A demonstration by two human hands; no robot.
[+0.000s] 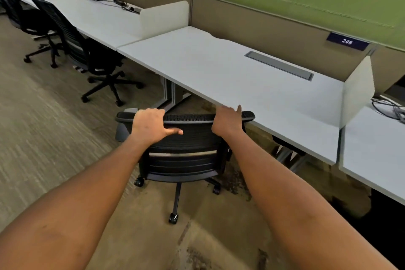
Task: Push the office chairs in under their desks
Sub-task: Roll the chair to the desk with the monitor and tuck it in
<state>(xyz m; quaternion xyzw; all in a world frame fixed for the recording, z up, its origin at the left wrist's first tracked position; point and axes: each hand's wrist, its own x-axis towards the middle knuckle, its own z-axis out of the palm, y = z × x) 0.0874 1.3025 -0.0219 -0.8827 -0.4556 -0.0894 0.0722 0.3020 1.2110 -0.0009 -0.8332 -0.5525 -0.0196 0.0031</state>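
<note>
Brown carpet (54, 138), white laminate desk (219, 68) centre. Both left hand (149, 126) and right hand (226, 120) clasp black mesh chair (186, 155) top edge; 2 black chairs (72, 35) upper left.

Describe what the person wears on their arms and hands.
Nothing worn shows. The left hand and the right hand are bare, with no gloves, rings or watch visible. The left forearm and right forearm are uncovered down to the picture's lower edge: no sleeve, wristband or marking in view.
</note>
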